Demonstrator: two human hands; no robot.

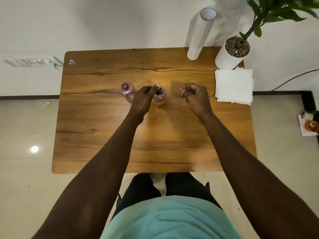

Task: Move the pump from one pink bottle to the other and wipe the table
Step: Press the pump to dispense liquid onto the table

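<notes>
Two clear pink bottles stand upright near the middle of the wooden table (103,135). The left pink bottle (127,91) has an open neck with no cap. The right pink bottle (160,98) carries the pump (158,87), which has a pale pink head and a dark collar. My left hand (143,99) reaches between the bottles, and its fingers and thumb pinch the pump at the neck. My right hand (194,96) hovers a short way to the right of that bottle, with its fingers curled in and nothing held.
A stack of white paper napkins (234,87) lies at the table's right edge. Behind it stand a white potted plant (229,56) and a tall white paper roll (198,35). A wall socket (32,62) is at the left, and small items (310,125) sit on the floor at the right.
</notes>
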